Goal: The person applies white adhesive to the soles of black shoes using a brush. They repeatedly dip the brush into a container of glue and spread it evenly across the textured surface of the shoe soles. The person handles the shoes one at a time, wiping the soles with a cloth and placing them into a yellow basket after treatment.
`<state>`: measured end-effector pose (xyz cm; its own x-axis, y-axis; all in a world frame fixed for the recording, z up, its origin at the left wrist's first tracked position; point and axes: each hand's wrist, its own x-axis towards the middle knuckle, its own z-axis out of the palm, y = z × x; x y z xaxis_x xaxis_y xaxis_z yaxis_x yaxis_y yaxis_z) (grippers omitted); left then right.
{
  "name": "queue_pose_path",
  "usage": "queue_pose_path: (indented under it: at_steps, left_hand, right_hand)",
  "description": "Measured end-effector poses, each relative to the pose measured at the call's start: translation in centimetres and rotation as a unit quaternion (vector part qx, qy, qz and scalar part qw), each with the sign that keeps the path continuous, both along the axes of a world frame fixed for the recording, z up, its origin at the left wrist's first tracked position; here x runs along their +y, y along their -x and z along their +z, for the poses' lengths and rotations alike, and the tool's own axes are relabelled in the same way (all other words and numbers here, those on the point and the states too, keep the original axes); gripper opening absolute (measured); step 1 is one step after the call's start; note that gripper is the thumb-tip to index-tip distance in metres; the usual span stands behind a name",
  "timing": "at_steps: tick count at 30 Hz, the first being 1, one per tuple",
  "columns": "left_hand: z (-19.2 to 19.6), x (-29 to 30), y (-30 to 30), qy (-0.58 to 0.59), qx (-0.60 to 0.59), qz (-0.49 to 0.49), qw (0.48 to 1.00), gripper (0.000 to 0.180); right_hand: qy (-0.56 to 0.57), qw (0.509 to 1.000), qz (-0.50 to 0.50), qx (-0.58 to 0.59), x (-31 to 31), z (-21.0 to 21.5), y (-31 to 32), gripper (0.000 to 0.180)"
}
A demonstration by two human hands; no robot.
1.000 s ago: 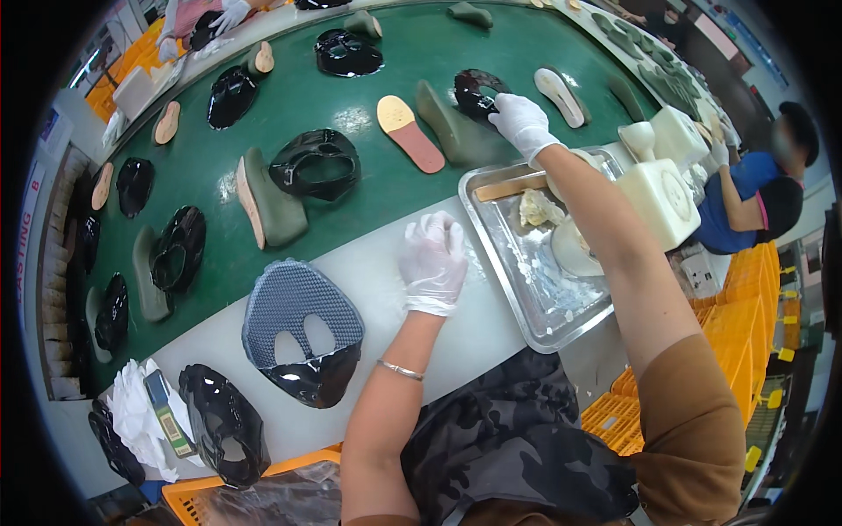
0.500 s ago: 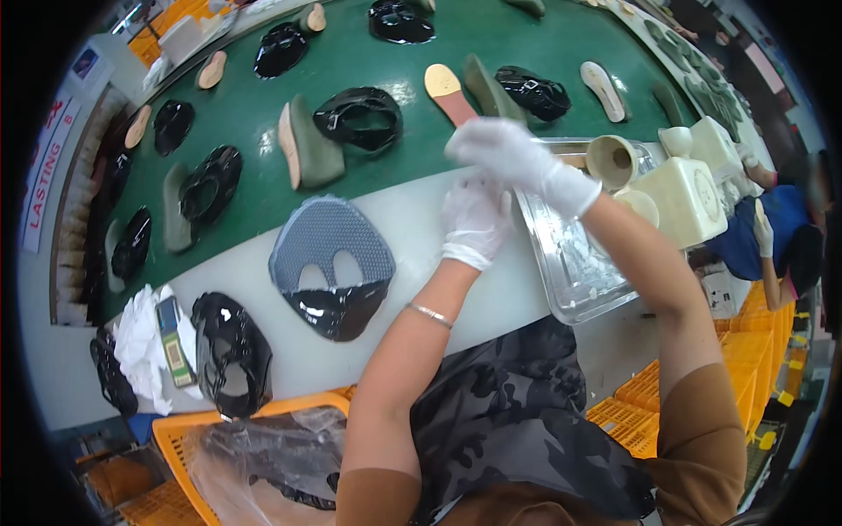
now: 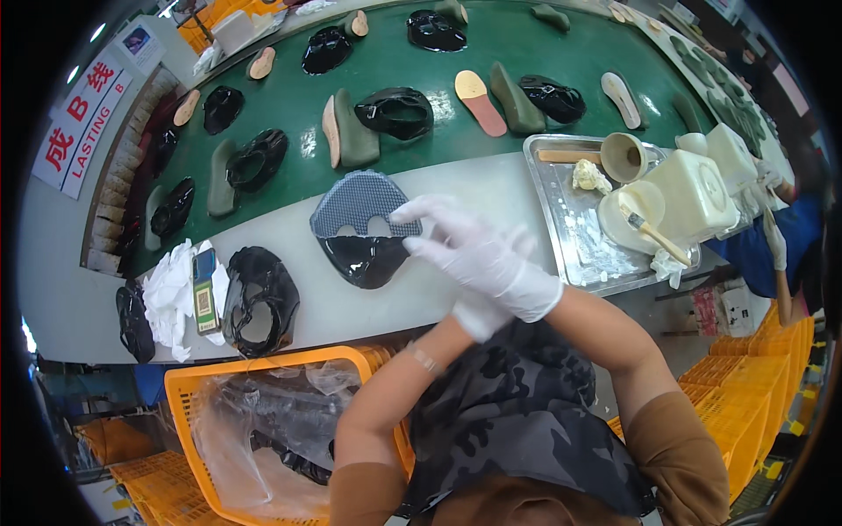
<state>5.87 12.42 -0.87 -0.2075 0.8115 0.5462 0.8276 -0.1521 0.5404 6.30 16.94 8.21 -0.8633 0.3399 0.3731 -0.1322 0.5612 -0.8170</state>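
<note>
My right hand (image 3: pixel 482 259) wears a thin white glove and crosses over my left. Its fingers are spread and empty, and they reach leftward to the edge of a shoe upper (image 3: pixel 368 263). That upper lies flat on the pale worktop, with grey textured lining at the far side, glossy black nearer me and two cut-outs between. Whether the fingertips touch it is unclear. My left hand (image 3: pixel 480 314), gloved as well, sits mostly hidden beneath the right; its fingers are blurred.
A metal tray (image 3: pixel 574 263) at the right holds a glue pot with a brush (image 3: pixel 653 232) and a cup (image 3: pixel 623 158). Insoles, green lasts and black uppers stand on the green belt (image 3: pixel 289 206). A phone (image 3: pixel 206 294) lies left; an orange crate (image 3: pixel 189 438) stands below.
Both hands have come from beside the tray toward me, and the right now stretches left to the shoe upper. The whole view has shifted, exposing the glue pot, brush and tray.
</note>
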Motion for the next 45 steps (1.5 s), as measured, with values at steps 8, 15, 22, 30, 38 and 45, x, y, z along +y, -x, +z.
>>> queue_pose_path:
  at_steps: [8,15,22,30,38,45]
  left_hand:
    - [2.9,-14.4,3.7,-0.078,-0.683,0.184,0.702,0.027]
    - [2.8,-10.6,9.4,-0.221,-0.849,0.028,0.479,0.043]
    - [6.5,-7.8,3.7,-0.031,-0.403,0.115,0.907,0.024]
    - [6.8,-5.2,-2.0,-0.048,0.119,0.035,0.991,0.049]
    - [5.7,-5.0,-4.7,-0.084,0.182,0.040,0.979,0.039]
    - [5.1,-4.3,-5.7,-0.099,-0.073,-0.007,0.992,0.043]
  right_hand:
    - [0.295,0.950,-0.087,-0.050,2.4,-0.7,-7.4,0.018]
    - [0.372,0.919,-0.118,-0.055,1.6,-1.2,-11.9,0.017]
    - [0.459,0.875,-0.081,-0.134,0.1,-2.9,-16.1,0.021]
    - [0.583,0.806,0.075,0.074,-2.5,-4.8,-15.0,0.071]
    - [0.518,0.851,0.003,0.082,-2.1,-5.0,-16.4,0.079]
    - [0.513,0.854,-0.008,0.084,-1.7,-3.0,-17.2,0.085]
